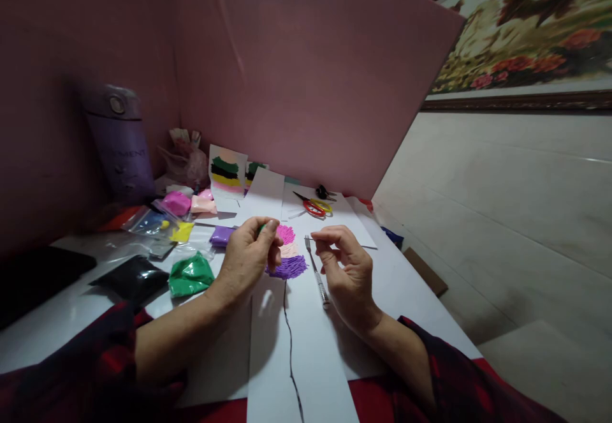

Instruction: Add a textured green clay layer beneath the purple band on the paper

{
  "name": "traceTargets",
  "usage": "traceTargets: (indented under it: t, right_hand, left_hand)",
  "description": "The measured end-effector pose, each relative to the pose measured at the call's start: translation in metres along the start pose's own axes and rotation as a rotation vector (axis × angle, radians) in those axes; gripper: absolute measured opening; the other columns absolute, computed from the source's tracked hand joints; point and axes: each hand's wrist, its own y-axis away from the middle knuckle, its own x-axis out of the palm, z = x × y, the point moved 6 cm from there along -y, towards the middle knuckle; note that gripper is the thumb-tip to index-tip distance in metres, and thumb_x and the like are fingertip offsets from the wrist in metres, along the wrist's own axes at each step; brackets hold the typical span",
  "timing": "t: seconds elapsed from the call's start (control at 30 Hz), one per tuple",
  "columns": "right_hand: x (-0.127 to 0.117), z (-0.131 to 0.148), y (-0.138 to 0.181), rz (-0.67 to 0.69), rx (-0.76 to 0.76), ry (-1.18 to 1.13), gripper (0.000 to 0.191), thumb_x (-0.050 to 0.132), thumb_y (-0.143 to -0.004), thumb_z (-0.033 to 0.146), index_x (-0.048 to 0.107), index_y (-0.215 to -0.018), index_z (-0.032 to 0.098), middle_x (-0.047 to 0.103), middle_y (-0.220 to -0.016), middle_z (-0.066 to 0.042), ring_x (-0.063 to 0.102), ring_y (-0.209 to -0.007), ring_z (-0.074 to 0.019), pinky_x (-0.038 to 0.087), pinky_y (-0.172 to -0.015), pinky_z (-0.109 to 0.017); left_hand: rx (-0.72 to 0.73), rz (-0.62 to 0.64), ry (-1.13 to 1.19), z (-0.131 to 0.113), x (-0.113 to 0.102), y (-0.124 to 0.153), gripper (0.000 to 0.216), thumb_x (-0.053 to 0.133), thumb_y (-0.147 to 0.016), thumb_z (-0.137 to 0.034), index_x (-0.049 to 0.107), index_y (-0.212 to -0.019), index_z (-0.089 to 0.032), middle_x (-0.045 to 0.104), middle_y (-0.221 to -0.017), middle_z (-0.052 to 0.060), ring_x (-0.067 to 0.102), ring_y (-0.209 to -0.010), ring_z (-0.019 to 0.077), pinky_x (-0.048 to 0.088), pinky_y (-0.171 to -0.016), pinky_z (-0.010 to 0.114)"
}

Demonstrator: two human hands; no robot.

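Note:
My left hand [246, 254] is closed in a pinch, with a bit of green clay [262, 228] showing between its thumb and fingers. It hovers at the left of a clay picture on white paper [268, 346], made of a pink patch [287, 235], a pale peach band [289, 251] and a textured purple band [289, 268]. A thin dark line [289, 340] runs down from the purple. My right hand [347, 270] is curled with thumb and fingertips close together; whatever they hold is too small to make out. A small metal fork [317, 276] lies just beside it.
Clay packets lie at left: green [191, 275], black [134, 277], purple [222, 236], yellow [182, 231] and pink [176, 203]. Behind are red-handled scissors [313, 207], a painted striped card [226, 174] and a purple bottle [120, 145]. A pink panel [296, 78] borders the table.

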Motion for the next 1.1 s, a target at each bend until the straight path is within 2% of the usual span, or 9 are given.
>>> traceTargets:
  t: [0.1, 0.23, 0.4, 0.53, 0.67, 0.77, 0.93, 1.0, 1.1]
  right_hand:
    - [0.0, 0.0, 0.0, -0.002, 0.0, 0.004, 0.016, 0.055, -0.089, 0.01, 0.065, -0.092, 0.023, 0.058, -0.091, -0.003, 0.058, -0.079, -0.0166, 0.044, -0.053, -0.027]
    - [0.001, 0.0, 0.0, 0.003, -0.003, 0.006, 0.015, 0.055, -0.089, 0.011, 0.065, -0.092, 0.022, 0.058, -0.089, -0.003, 0.058, -0.08, -0.0169, 0.044, -0.053, -0.027]
    - [0.001, 0.001, 0.0, 0.01, -0.008, 0.001, 0.016, 0.055, -0.089, 0.009, 0.065, -0.091, 0.022, 0.058, -0.089, -0.002, 0.058, -0.081, -0.0171, 0.044, -0.053, -0.027]
    - [0.001, 0.002, -0.001, 0.01, -0.012, -0.009, 0.017, 0.055, -0.089, 0.008, 0.065, -0.091, 0.022, 0.058, -0.088, -0.003, 0.057, -0.08, -0.0169, 0.044, -0.053, -0.027]
    - [0.001, 0.003, -0.001, 0.01, -0.011, -0.017, 0.016, 0.056, -0.089, 0.009, 0.066, -0.091, 0.022, 0.057, -0.088, -0.003, 0.057, -0.08, -0.0168, 0.044, -0.053, -0.026]
    - [0.001, 0.003, -0.001, 0.006, 0.003, -0.021, 0.016, 0.056, -0.089, 0.009, 0.066, -0.091, 0.022, 0.058, -0.088, -0.003, 0.057, -0.08, -0.0167, 0.044, -0.053, -0.026]
    - [0.001, 0.003, -0.001, 0.011, -0.004, -0.015, 0.015, 0.055, -0.089, 0.01, 0.066, -0.09, 0.021, 0.058, -0.088, -0.003, 0.057, -0.079, -0.0165, 0.045, -0.053, -0.026]
    - [0.001, 0.002, -0.001, 0.021, -0.006, -0.009, 0.015, 0.056, -0.089, 0.01, 0.066, -0.09, 0.021, 0.058, -0.088, -0.003, 0.058, -0.08, -0.0166, 0.045, -0.053, -0.026]
    - [0.002, 0.001, -0.001, 0.029, 0.002, -0.001, 0.014, 0.055, -0.089, 0.012, 0.066, -0.09, 0.021, 0.059, -0.088, -0.003, 0.058, -0.08, -0.0169, 0.046, -0.053, -0.026]
  left_hand:
    - [-0.03, 0.016, 0.009, 0.002, 0.001, -0.001, 0.012, 0.054, -0.086, -0.023, 0.057, -0.083, -0.012, 0.062, -0.06, 0.0, 0.052, -0.036, 0.0108, 0.041, -0.035, 0.022]
    - [-0.007, -0.001, 0.025, -0.003, -0.001, -0.003, 0.014, 0.049, -0.088, -0.021, 0.057, -0.081, -0.011, 0.059, -0.057, -0.001, 0.05, -0.035, 0.0093, 0.038, -0.033, 0.02]
    - [0.061, -0.044, 0.049, -0.009, -0.003, -0.002, 0.016, 0.057, -0.087, -0.026, 0.056, -0.094, -0.012, 0.06, -0.068, -0.002, 0.054, -0.046, 0.0072, 0.041, -0.041, 0.018]
    - [0.046, -0.005, 0.026, -0.007, 0.001, -0.001, 0.03, 0.063, -0.08, -0.021, 0.053, -0.106, -0.012, 0.067, -0.079, 0.002, 0.062, -0.054, 0.0114, 0.046, -0.045, 0.021]
    - [-0.013, 0.077, -0.035, -0.002, 0.005, -0.001, 0.024, 0.067, -0.078, -0.03, 0.06, -0.089, -0.01, 0.067, -0.065, 0.003, 0.059, -0.044, 0.0128, 0.039, -0.035, 0.019]
    - [-0.027, 0.101, -0.059, 0.001, 0.005, 0.0, 0.024, 0.067, -0.079, -0.034, 0.059, -0.074, -0.013, 0.059, -0.052, -0.002, 0.05, -0.037, 0.0091, 0.036, -0.033, 0.018]
    - [-0.034, 0.127, -0.031, 0.007, 0.006, 0.0, 0.027, 0.071, -0.077, -0.037, 0.057, -0.069, -0.015, 0.045, -0.042, -0.009, 0.035, -0.032, 0.0038, 0.025, -0.032, 0.014]
    - [-0.048, 0.151, -0.001, 0.011, 0.008, 0.0, 0.032, 0.073, -0.074, -0.043, 0.059, -0.071, -0.015, 0.05, -0.047, -0.007, 0.038, -0.034, 0.0038, 0.027, -0.033, 0.014]
    - [-0.1, 0.208, 0.053, 0.018, 0.012, 0.0, 0.043, 0.069, -0.075, -0.054, 0.065, -0.085, -0.013, 0.064, -0.062, 0.001, 0.052, -0.041, 0.0087, 0.038, -0.037, 0.018]
